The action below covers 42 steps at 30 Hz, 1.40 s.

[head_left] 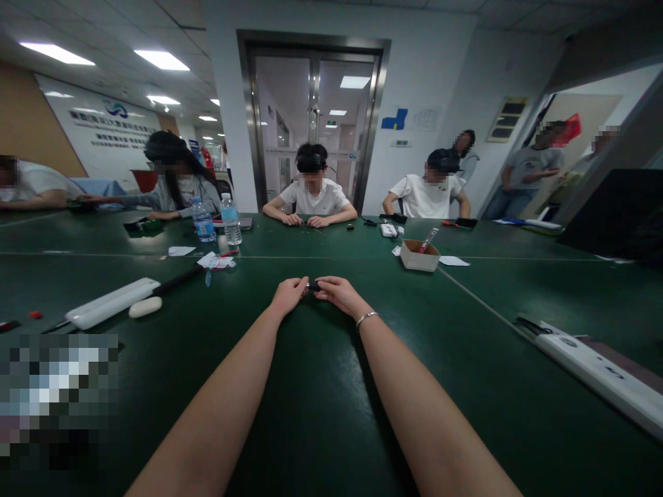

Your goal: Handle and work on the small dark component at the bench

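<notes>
Pinched by left hand (289, 293), right hand (336, 291): (dark) piece (313, 284).

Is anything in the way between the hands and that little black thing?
Nothing visible. The left hand and right hand already pinch the black thing from both sides, over the table. The box and bottles stand farther off, toward the other people.

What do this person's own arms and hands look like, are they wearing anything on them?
No sleeves show: the left forearm and right forearm are bare to the picture's bottom edge. The left hand and right hand wear no gloves; rings cannot be made out. The one thing worn is a thin silvery bracelet around the right wrist.
</notes>
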{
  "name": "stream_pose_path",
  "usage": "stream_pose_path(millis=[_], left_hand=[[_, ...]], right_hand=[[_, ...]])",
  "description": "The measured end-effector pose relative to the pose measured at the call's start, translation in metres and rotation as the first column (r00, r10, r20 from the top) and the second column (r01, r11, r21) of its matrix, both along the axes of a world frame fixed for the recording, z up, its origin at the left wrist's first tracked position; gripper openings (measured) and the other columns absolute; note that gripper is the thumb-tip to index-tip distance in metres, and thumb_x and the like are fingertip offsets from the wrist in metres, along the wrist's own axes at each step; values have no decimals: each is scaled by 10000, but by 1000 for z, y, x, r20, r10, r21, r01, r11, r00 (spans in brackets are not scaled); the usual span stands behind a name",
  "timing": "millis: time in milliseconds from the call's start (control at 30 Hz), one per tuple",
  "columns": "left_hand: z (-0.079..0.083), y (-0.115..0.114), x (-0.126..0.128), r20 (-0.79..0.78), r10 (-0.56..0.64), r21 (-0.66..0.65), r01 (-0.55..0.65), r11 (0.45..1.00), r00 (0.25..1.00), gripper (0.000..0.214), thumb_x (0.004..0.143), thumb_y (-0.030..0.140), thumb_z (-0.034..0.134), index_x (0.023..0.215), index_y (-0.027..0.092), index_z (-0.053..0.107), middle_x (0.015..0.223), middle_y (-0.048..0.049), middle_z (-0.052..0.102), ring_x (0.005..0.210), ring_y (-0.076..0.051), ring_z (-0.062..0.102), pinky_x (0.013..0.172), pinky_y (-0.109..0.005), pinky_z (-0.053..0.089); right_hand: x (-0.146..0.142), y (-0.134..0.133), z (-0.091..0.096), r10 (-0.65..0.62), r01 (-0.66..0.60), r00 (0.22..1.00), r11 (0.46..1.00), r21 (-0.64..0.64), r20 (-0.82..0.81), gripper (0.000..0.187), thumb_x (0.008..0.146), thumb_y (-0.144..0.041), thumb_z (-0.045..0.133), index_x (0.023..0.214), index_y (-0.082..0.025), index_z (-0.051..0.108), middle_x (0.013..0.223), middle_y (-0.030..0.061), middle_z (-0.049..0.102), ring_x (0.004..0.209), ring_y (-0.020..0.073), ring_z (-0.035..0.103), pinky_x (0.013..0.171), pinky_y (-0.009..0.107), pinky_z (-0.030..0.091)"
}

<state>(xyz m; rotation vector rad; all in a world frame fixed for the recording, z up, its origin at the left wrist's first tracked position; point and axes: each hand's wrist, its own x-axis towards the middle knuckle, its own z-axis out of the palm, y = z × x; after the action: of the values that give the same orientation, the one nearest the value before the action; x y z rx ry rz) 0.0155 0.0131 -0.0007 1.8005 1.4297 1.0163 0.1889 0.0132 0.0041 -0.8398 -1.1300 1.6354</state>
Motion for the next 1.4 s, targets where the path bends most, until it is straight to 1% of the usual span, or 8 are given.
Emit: stream_pose_path(millis=[200, 367, 500, 600, 800, 1100, 1267, 1400], left_hand=[[-4, 5, 1, 196, -66, -37, 74, 997, 978, 343, 738, 494, 533, 813, 162, 574, 775, -44, 638, 677, -142, 566, 616, -255, 432], [-2, 5, 2, 320, -110, -37, 129, 991, 941, 300, 698, 415, 608, 852, 163, 556, 691, -8, 589, 571, -100, 516, 543, -221, 406], [-1, 4, 3, 313, -80, -35, 95, 995, 946, 256, 756, 409, 529, 827, 166, 564, 652, 5, 545, 530, -89, 479, 490, -203, 379], [0, 3, 3, 301, -64, -25, 75, 997, 951, 213, 737, 348, 552, 855, 171, 561, 727, -3, 557, 568, -90, 493, 503, -199, 395], [3, 0, 2, 243, -50, -65, 68, 996, 969, 276, 778, 390, 485, 927, 168, 558, 671, -2, 551, 544, -99, 480, 462, -193, 354], [7, -2, 2, 154, -69, -15, 72, 997, 986, 261, 767, 353, 471, 892, 169, 608, 679, 0, 549, 587, -111, 489, 527, -211, 378], [6, -2, 3, 143, -51, 27, 47, 999, 988, 296, 791, 388, 425, 857, 169, 613, 654, 2, 550, 611, -127, 506, 571, -231, 392], [5, -2, 3, 153, -50, 21, 47, 999, 987, 252, 773, 342, 454, 879, 175, 610, 681, 1, 566, 611, -122, 513, 582, -230, 399]], right_hand=[[-1, -2, 3, -25, 25, 999, 1000, 1, -36, 83, 817, -48, 557, 887, -74, 592, 741, 82, 654, 545, 115, 637, 598, 225, 556], [0, -2, 3, -29, 29, 1000, 1000, 7, -8, 68, 818, -65, 568, 881, -81, 589, 702, 74, 647, 531, 113, 627, 552, 212, 541], [-2, -2, 4, -34, 34, 999, 999, 11, 6, 69, 824, -58, 555, 882, -77, 587, 680, 74, 644, 517, 111, 621, 515, 197, 526], [-2, -2, 3, -38, 38, 999, 999, 13, 16, 80, 815, -54, 566, 890, -71, 591, 653, 67, 636, 514, 110, 618, 505, 189, 520], [-2, -1, 2, -26, 25, 999, 999, 27, 26, 93, 807, -67, 582, 898, -77, 598, 667, 67, 643, 523, 110, 623, 498, 185, 523], [-2, 0, 1, -23, 22, 1000, 999, 41, 20, 98, 787, -82, 614, 885, -81, 603, 712, 74, 645, 530, 109, 620, 509, 199, 524], [-2, 0, 0, -27, 27, 1000, 999, 34, 15, 89, 800, -63, 583, 886, -80, 599, 699, 67, 642, 521, 105, 620, 505, 188, 522], [-1, 0, 0, -27, 26, 999, 999, 35, 18, 110, 788, -64, 601, 897, -77, 606, 695, 67, 640, 525, 106, 620, 514, 192, 527]])
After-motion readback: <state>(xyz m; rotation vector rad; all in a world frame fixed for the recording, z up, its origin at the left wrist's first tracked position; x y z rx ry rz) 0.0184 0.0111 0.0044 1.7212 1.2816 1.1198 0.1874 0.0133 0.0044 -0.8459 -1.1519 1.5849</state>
